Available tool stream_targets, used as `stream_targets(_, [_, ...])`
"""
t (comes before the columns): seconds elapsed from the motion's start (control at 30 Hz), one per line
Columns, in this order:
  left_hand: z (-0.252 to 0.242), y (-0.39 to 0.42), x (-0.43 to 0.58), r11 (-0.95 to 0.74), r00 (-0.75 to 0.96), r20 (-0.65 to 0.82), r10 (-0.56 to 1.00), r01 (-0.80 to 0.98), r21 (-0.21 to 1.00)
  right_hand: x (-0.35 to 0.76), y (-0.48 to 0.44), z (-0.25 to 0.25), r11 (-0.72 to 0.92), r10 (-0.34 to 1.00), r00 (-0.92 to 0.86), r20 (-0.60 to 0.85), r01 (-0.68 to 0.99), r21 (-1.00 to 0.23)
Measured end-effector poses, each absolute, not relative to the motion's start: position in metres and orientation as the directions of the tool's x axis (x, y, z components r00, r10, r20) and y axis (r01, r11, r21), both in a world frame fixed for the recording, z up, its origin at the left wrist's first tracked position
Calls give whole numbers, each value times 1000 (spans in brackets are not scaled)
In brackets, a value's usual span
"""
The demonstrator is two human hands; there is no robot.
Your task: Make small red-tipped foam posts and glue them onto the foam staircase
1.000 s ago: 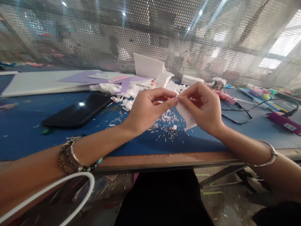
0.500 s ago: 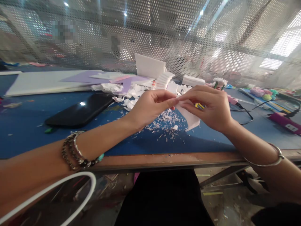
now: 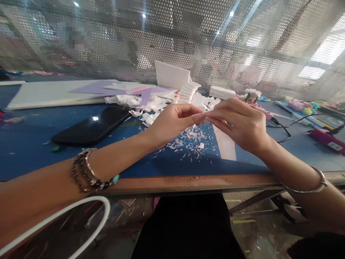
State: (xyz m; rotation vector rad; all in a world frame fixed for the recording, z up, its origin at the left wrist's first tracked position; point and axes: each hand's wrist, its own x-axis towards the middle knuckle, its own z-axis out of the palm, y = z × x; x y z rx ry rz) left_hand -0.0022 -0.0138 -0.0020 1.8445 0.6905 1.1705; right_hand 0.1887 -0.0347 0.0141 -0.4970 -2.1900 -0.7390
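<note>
My left hand (image 3: 172, 124) and my right hand (image 3: 239, 122) meet at the fingertips above the blue table top, both closed in a pinch. A thin, pale white strip (image 3: 226, 145) hangs from under my right fingers, its lower end spreading toward the table's front edge. Its upper end is hidden behind the fingers. Whatever lies between the left thumb and finger is too small to make out. Fine white shavings (image 3: 194, 140) are scattered below the hands, with one small white lump (image 3: 201, 145) among them.
A black phone-like object (image 3: 91, 127) lies to the left. Behind are large white sheets (image 3: 48, 93), crumpled white scraps (image 3: 151, 108) and an upright white board (image 3: 172, 75). To the right are a pink tool (image 3: 265, 112) with a black cable and a purple box (image 3: 327, 140). Perforated metal closes the back.
My right hand has shifted slightly right. The white strip has swung right and now hangs lower and straighter. My left hand has barely moved.
</note>
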Motion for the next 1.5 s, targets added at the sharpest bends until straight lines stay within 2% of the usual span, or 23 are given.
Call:
stream_targets(0.23, [1, -16, -1, -565, 431, 492, 756, 50, 824, 189, -37, 16, 698, 77, -684, 725, 556, 451])
stream_targets(0.37, [0, -16, -1, -623, 444, 533, 720, 76, 778, 189, -36, 16, 711, 89, -685, 723, 552, 436])
stream_targets(0.67, [-2, -16, 0, -717, 446, 619, 646, 76, 693, 188, -35, 19, 841, 298, -550, 780, 539, 59])
stream_targets(0.83, [-1, -18, -1, -803, 458, 701, 547, 50, 594, 184, -34, 15, 844, 503, -429, 750, 429, -321])
stream_targets(0.93, [-1, -17, -2, -834, 447, 735, 510, 48, 550, 181, -33, 12, 816, 575, -379, 725, 330, -474])
stream_targets(1.13, [0, -21, 0, -753, 379, 713, 589, -62, 655, 174, -37, 11, 797, 604, -290, 742, 225, -561])
stream_targets(1.3, [-2, -23, 3, -645, 343, 664, 664, -186, 741, 172, -43, 11, 812, 582, -252, 773, 220, -540])
stream_targets(1.5, [0, -24, 3, -524, 436, 591, 679, -276, 806, 173, -47, 11, 831, 556, -313, 770, 201, -519])
